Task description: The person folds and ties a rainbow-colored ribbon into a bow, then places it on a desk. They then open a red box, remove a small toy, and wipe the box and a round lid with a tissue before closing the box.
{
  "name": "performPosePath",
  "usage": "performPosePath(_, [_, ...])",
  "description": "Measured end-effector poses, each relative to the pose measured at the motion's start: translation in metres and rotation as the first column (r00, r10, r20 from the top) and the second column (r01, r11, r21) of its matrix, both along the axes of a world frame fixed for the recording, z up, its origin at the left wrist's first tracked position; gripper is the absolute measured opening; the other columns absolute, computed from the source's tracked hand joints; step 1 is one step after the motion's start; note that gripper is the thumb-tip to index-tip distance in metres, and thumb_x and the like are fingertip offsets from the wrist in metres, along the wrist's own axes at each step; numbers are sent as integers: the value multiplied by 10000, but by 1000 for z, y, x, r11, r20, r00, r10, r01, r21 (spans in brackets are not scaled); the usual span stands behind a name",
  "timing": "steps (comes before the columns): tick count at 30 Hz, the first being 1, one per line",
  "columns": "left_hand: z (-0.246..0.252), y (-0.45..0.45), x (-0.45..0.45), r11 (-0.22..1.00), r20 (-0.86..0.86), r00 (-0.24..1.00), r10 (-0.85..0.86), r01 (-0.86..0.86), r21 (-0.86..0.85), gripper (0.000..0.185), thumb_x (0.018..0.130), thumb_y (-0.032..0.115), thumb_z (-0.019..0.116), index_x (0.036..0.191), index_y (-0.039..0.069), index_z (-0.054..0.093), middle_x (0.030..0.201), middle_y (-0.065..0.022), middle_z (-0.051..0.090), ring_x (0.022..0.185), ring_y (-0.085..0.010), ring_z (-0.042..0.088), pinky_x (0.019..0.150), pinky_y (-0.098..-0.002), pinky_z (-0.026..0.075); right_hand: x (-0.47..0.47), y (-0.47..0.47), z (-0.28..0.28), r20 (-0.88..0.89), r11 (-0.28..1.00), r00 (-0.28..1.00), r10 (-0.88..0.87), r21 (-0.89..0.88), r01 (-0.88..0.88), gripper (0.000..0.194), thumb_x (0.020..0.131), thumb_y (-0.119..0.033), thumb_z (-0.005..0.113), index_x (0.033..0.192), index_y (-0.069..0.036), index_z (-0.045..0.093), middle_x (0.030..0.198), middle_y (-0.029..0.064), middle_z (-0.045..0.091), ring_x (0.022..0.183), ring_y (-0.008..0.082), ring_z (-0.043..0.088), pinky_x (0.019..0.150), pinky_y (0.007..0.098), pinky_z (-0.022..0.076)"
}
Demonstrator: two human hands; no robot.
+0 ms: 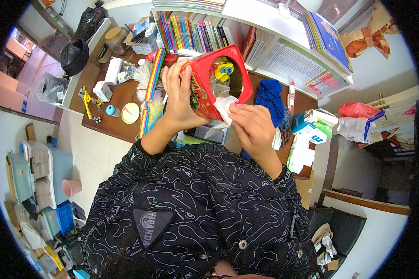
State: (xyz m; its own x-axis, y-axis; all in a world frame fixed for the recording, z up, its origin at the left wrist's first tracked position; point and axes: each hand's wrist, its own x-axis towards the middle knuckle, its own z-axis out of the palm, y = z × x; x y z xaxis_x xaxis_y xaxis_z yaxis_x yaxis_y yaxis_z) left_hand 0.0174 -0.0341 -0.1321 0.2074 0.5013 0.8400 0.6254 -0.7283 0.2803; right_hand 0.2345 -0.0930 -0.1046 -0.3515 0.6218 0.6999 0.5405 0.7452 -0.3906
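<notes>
My left hand [178, 97] grips a red square tin [204, 99] by its side and lower edge, tilting its round opening towards me. Inside the tin shows a yellow toy [224, 69] with blue eyes, among clear plastic wrapping. My right hand [249, 122] pinches a white tissue [225, 108] against the near rim of the opening. Part of the tissue hangs down below the tin. Under the hands a dark phone [206, 134] lies on the desk, partly hidden by the tissue and my jacket.
On the brown desk [122, 129] are a rainbow strap [151, 94], a yellow round container [129, 113], a small blue-capped bottle [112, 111] and a yellow metal object [87, 104]. A blue cloth [269, 99] and tissue packs [312, 130] lie right. Behind stands a white bookshelf [262, 21].
</notes>
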Motion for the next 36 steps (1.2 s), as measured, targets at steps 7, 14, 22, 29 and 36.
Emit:
performPosePath(7, [-20, -7, -5, 969, 129, 989, -69, 97, -227, 1307, 472, 396, 877, 1456, -30, 130, 1407, -270, 289, 1312, -436, 304, 1090, -513, 228, 9, 9, -14, -921, 495, 176, -347, -339, -800, 410, 919, -171, 591, 1282, -13, 485, 1188, 108, 589, 979, 186, 611, 832, 298, 511])
performPosePath(14, [-33, -12, -10, 925, 218, 966, -137, 204, -320, 1322, 468, 384, 891, 1454, -47, 124, 1431, -269, 260, 1342, -425, 276, 1104, -490, 236, 21, 10, -15, -902, 457, 66, -427, -279, -845, 418, 932, -195, 570, 1310, -51, 465, 1059, 113, 587, 830, 208, 584, 747, 319, 509])
performPosePath(22, [-19, -19, -9, 949, 116, 982, -150, 176, -263, 1296, 458, 396, 879, 1455, -14, 158, 1397, -257, 299, 1299, -434, 321, 1085, -538, 222, 32, 30, 2, -460, 934, 848, -264, -342, 105, 137, 861, -88, 656, 963, 2, 665, 935, 75, 671, 794, 143, 618, 728, 246, 481])
performPosePath(29, [-1, -25, -2, 985, -59, 990, -125, 117, -126, 1239, 459, 466, 860, 1451, 78, 228, 1382, -238, 328, 1279, -419, 352, 1036, -638, 174, 9, 28, 3, 81, 893, 961, -263, -357, 275, 171, 738, -151, 729, 851, -63, 637, 794, 96, 584, 762, 269, 604, 668, 361, 487])
performPosePath(36, [9, -27, -5, 898, -31, 945, -324, 298, -323, 1221, 435, 377, 844, 1443, 41, 241, 1385, -226, 327, 1313, -403, 318, 1069, -587, 178, 13, 45, 5, 134, 950, 943, -304, -25, 310, 131, 749, -119, 704, 829, -57, 621, 813, 102, 606, 772, 302, 605, 658, 383, 490])
